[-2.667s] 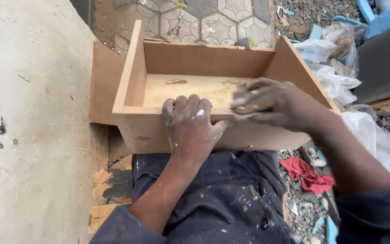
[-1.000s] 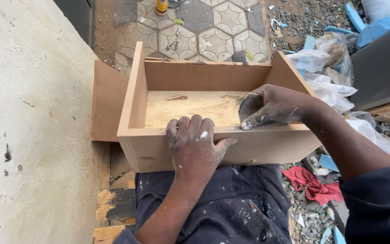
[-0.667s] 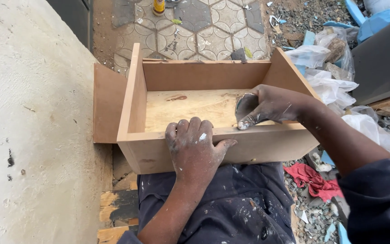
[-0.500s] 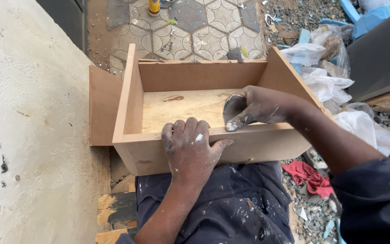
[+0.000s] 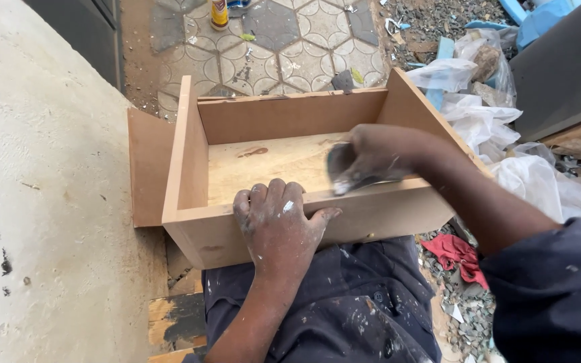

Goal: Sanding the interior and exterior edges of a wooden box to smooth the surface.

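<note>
Right hand point(image 5: 371, 158) pinches a sanding pad point(image 5: 339, 166) against the wooden drawer's point(image 5: 290, 114) near rail, right of the left hand point(image 5: 278, 218), which lies flat, fingers spread.

One wooden drawer box point(image 5: 290, 168), two hands, one red rag point(image 5: 453, 252), one bottle point(image 5: 219, 13).
</note>
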